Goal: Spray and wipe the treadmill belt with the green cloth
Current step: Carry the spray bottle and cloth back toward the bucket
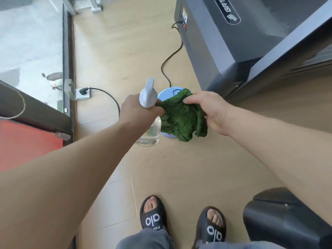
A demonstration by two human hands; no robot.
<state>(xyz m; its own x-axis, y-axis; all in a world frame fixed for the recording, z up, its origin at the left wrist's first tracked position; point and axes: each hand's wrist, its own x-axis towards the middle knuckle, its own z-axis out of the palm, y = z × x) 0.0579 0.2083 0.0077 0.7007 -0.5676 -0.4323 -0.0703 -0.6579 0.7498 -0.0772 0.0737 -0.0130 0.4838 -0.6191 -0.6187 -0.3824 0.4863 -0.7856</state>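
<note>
Left hand [138, 109] grips the neck of a clear spray bottle [150, 126] and also pinches one edge of the green cloth [181, 115]. Right hand [206, 106] pinches the cloth's other edge, fingers curled. Cloth hangs between the hands above a blue tub [169, 92] on the floor [129, 56]. Treadmill [242, 42] stands at the floor's far right, apart from the cloth.

floor [125, 51]: I see tan boards across the frame's middle
window [30, 42]: glass at upper left, daylight outside
outlet [83, 94]: floor socket, black cord [172, 54] plugged in
</note>
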